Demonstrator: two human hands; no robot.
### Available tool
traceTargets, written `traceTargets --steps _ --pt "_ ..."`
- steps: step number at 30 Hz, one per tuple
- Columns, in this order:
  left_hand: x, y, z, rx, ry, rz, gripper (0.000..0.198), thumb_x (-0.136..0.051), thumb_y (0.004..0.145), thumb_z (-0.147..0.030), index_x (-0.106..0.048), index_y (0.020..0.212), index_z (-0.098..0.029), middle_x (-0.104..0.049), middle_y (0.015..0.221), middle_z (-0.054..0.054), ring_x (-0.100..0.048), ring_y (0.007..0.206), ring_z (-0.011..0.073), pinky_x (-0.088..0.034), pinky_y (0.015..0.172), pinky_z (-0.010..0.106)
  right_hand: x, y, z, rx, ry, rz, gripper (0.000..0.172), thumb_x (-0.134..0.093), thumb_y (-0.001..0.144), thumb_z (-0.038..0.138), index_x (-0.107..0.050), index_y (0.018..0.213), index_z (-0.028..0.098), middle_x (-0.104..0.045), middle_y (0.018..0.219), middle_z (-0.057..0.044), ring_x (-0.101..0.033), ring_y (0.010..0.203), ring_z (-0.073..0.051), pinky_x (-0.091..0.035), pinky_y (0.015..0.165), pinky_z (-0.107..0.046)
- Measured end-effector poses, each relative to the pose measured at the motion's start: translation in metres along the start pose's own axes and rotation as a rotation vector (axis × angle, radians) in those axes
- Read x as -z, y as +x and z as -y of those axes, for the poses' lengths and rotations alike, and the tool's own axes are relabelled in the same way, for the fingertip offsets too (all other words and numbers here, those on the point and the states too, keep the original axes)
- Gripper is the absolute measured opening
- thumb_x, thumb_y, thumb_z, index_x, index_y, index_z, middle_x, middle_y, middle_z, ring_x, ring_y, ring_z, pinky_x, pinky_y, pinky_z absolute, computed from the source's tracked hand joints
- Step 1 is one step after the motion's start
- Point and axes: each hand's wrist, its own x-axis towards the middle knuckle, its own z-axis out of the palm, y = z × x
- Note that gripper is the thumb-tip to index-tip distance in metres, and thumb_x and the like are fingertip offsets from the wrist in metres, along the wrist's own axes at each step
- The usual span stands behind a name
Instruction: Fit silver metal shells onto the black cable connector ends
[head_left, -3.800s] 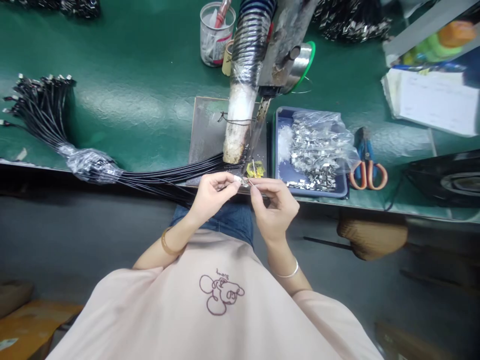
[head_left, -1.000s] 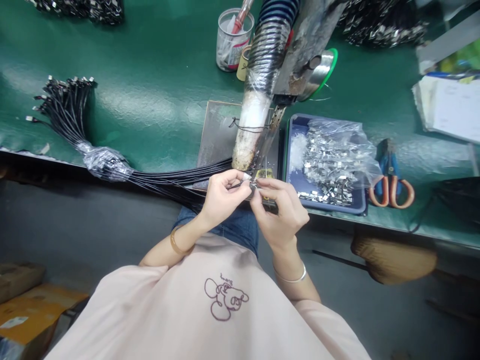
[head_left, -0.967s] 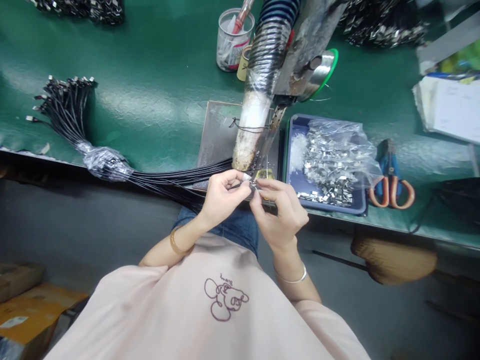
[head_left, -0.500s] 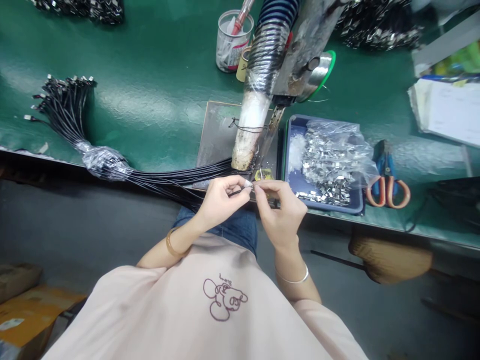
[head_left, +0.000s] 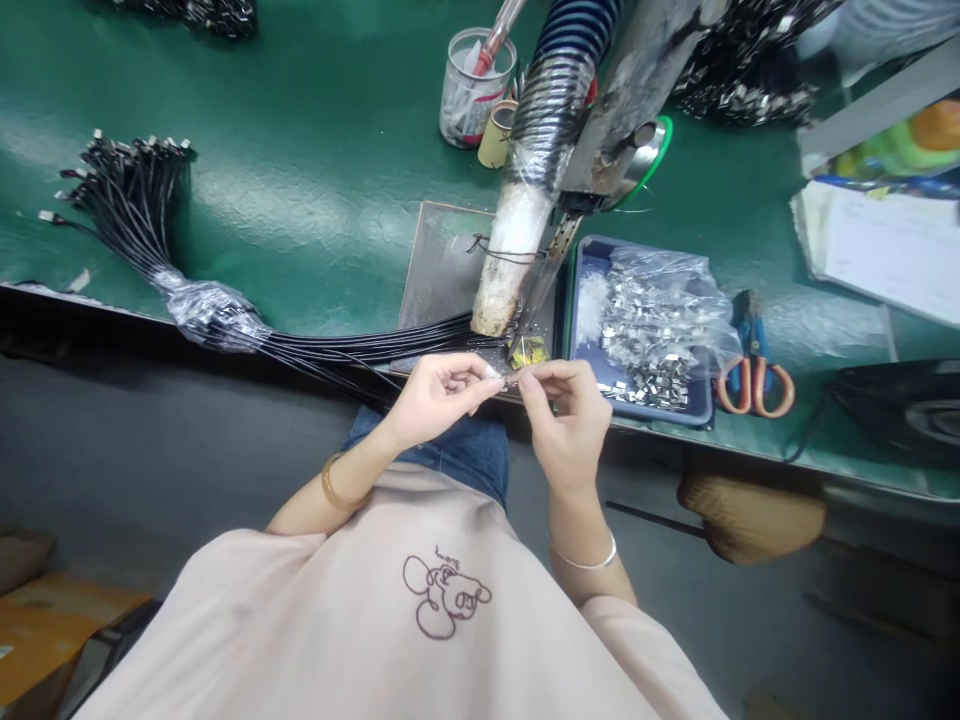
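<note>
My left hand (head_left: 444, 395) pinches a cable end between thumb and forefinger, just in front of the bench edge. Close beside it, my right hand (head_left: 568, 410) pinches at the same tiny wire end; exactly what its fingertips hold is too small to tell. A bundle of black cables (head_left: 345, 348), wrapped in clear plastic film (head_left: 214, 312), runs from the left to the metal plate (head_left: 442, 260) behind my hands. Small metal connectors show at the bundle's far end. A yellow pad (head_left: 530, 350) lies just beyond my fingertips.
A white-tipped hose (head_left: 510, 240) and a metal arm (head_left: 622, 110) with a wire spool hang over the plate. To the right stand a blue tray (head_left: 701, 405) of small metal parts and orange-handled pliers (head_left: 759, 375). A clear cup (head_left: 469, 95) and papers (head_left: 892, 235) stand farther back.
My right hand has shifted slightly right, so the fingertips are a little farther apart. The camera view has turned a little. Both hands keep pinching.
</note>
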Motion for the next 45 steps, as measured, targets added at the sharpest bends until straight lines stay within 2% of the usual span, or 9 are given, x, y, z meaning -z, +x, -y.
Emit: traceTargets --steps 9,25,32,35,37,39,42,43,45 --pt "-0.001 0.004 0.006 -0.016 -0.007 -0.062 0.036 -0.077 0.077 -0.047 -0.069 0.081 -0.012 -0.056 0.064 -0.001 -0.046 0.057 0.0071 -0.038 0.056 0.021 -0.009 -0.001 -0.001 0.295 -0.230 -0.140 0.019 -0.071 0.085 0.006 -0.063 0.088 0.023 -0.077 0.089 -0.001 -0.075 0.083 -0.015 -0.060 0.076 -0.027" --pt "-0.005 0.005 0.002 -0.080 0.133 -0.157 0.037 -0.072 0.082 -0.049 -0.070 0.082 -0.012 -0.046 0.059 -0.003 -0.035 0.054 0.0066 -0.030 0.050 0.020 -0.011 0.005 0.004 0.205 -0.192 -0.135 0.015 -0.069 0.087 0.011 -0.066 0.085 0.025 -0.076 0.091 -0.002 -0.075 0.085 -0.018 -0.061 0.077 -0.034" --pt "-0.001 0.006 -0.001 0.016 0.039 -0.100 0.041 -0.077 0.077 -0.052 -0.067 0.080 -0.012 -0.045 0.055 -0.006 -0.034 0.050 0.0049 -0.032 0.050 0.019 -0.009 0.002 0.001 0.306 -0.227 -0.057 0.017 -0.066 0.087 0.009 -0.060 0.084 0.025 -0.078 0.097 -0.005 -0.076 0.084 -0.016 -0.063 0.071 -0.029" --pt "-0.001 0.005 -0.002 0.038 0.031 -0.096 0.042 -0.078 0.076 -0.052 -0.067 0.080 -0.012 -0.045 0.054 -0.006 -0.034 0.049 0.0045 -0.030 0.049 0.019 0.000 0.001 0.005 0.230 -0.157 -0.003 0.014 -0.066 0.088 0.011 -0.061 0.085 0.024 -0.078 0.095 -0.005 -0.077 0.084 -0.017 -0.063 0.071 -0.030" --pt "0.003 0.003 -0.004 0.066 0.060 -0.026 0.041 -0.077 0.077 -0.052 -0.068 0.078 -0.012 -0.044 0.053 -0.006 -0.032 0.048 0.0042 -0.026 0.046 0.019 0.011 0.000 0.011 0.103 -0.051 0.023 0.010 -0.064 0.090 0.013 -0.064 0.088 0.023 -0.077 0.089 -0.003 -0.075 0.073 -0.016 -0.061 0.061 -0.028" --pt "0.010 0.003 -0.009 0.116 0.117 0.148 0.041 -0.073 0.081 -0.051 -0.070 0.074 -0.011 -0.044 0.051 -0.005 -0.033 0.046 0.0049 -0.026 0.045 0.020 0.024 -0.001 0.017 0.048 0.057 -0.063 0.009 -0.063 0.093 0.017 -0.067 0.089 0.023 -0.071 0.072 0.002 -0.065 0.049 -0.011 -0.049 0.042 -0.024" --pt "0.021 0.003 -0.019 0.128 0.239 0.539 0.032 -0.069 0.086 -0.041 -0.073 0.072 -0.012 -0.054 0.053 0.000 -0.043 0.048 0.0079 -0.034 0.047 0.021 0.046 0.001 0.017 0.163 0.038 -0.414 0.012 -0.062 0.095 0.032 -0.068 0.087 0.026 -0.050 0.051 0.007 -0.045 0.033 -0.011 -0.032 0.034 -0.028" --pt "0.023 0.003 -0.022 0.083 0.292 0.652 0.027 -0.068 0.087 -0.036 -0.073 0.073 -0.013 -0.059 0.056 0.001 -0.046 0.050 0.0089 -0.037 0.049 0.022 0.052 0.004 0.012 0.137 -0.047 -0.422 0.015 -0.060 0.096 0.035 -0.068 0.086 0.027 -0.048 0.050 0.007 -0.044 0.035 -0.013 -0.031 0.036 -0.029" --pt "0.021 -0.001 -0.027 -0.069 0.449 0.769 0.021 -0.065 0.090 -0.029 -0.073 0.076 -0.015 -0.066 0.066 0.004 -0.055 0.057 0.0110 -0.042 0.056 0.022 0.061 0.013 -0.004 -0.032 -0.282 -0.203 0.018 -0.059 0.095 0.034 -0.068 0.082 0.026 -0.057 0.056 0.003 -0.052 0.045 -0.016 -0.037 0.045 -0.032"
